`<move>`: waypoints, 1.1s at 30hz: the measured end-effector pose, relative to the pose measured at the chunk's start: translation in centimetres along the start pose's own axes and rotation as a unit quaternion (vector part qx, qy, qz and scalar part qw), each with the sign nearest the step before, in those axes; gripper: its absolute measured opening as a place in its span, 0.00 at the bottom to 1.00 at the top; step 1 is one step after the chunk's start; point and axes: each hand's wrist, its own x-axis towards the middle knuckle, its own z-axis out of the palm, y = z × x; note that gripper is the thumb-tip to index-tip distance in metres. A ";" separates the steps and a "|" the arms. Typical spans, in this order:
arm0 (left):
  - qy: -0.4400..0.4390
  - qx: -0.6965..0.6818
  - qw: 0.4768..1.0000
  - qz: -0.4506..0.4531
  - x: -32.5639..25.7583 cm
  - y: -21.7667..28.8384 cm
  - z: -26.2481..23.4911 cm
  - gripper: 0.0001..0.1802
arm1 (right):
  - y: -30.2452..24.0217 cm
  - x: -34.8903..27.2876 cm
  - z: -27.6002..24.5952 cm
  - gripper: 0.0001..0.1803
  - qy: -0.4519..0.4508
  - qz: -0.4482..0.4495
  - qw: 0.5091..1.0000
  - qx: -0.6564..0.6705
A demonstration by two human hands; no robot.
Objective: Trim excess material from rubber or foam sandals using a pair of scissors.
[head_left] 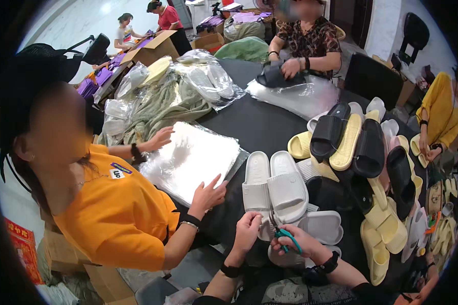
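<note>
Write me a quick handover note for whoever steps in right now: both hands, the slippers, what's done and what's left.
Left hand: pinching the heel end of the white slipper pair on the black table.
Right hand: holding teal-handled snips, tips at the pair's heel edge.
Nearby: more white slippers just right of the pair; a mixed pile of black and yellow slippers further right; a stack of clear bags to the left, under a co-worker's hands.
Done: cannot tell how many pairs are trimmed.
Left: this pair is in hand; the pile looks unbagged.
</note>
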 end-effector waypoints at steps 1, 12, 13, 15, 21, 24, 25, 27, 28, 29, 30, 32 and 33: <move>-0.007 -0.013 1.000 0.005 0.0 -0.1 0.0 0.07 | -0.1 0.1 0.0 0.18 -0.002 -0.001 1.000 -0.001; -0.031 0.007 0.999 0.022 -0.2 -1.3 -0.3 0.06 | -1.0 0.7 0.5 0.15 0.031 -0.009 0.999 -0.002; -0.038 0.021 0.999 0.024 -0.2 -1.2 -0.4 0.07 | -1.2 0.6 0.6 0.15 0.031 -0.007 0.999 -0.002; -0.042 0.034 0.998 0.026 -0.2 -1.4 -0.6 0.07 | -1.4 0.6 0.6 0.14 0.037 -0.026 0.999 0.022; -0.020 -0.011 1.000 0.006 -0.1 -1.3 -0.6 0.07 | -1.7 0.5 0.4 0.15 0.029 -0.020 0.999 0.028; -0.018 -0.014 1.000 0.015 0.1 -1.3 -0.5 0.07 | -1.1 0.1 0.2 0.16 0.035 -0.029 0.999 0.022; -0.016 0.007 1.000 0.009 0.1 -1.3 -0.6 0.08 | -1.0 -0.1 0.2 0.16 0.023 -0.030 0.999 0.023; -0.014 0.022 1.000 0.011 0.0 -1.6 -0.7 0.08 | -0.8 -0.3 0.6 0.17 0.021 -0.019 1.000 0.007; -0.008 0.025 1.000 0.005 -0.2 -1.9 -0.8 0.09 | -0.7 -0.4 0.6 0.17 0.020 -0.009 1.000 0.000; -0.004 0.027 1.000 -0.001 -0.1 -1.9 -0.6 0.09 | -0.5 -0.2 0.3 0.18 0.011 0.005 1.000 0.004; -0.004 0.026 1.000 0.003 -0.1 -1.9 -0.5 0.09 | -0.4 -0.2 0.2 0.18 0.011 0.003 1.000 0.001; -0.004 0.000 1.000 0.002 -0.1 -1.7 -0.3 0.09 | -0.3 -0.3 0.1 0.20 0.001 0.017 1.000 0.005; -0.006 0.001 1.000 0.001 -0.2 -1.5 -0.2 0.09 | 0.1 -0.2 -0.2 0.20 -0.010 0.018 1.000 0.008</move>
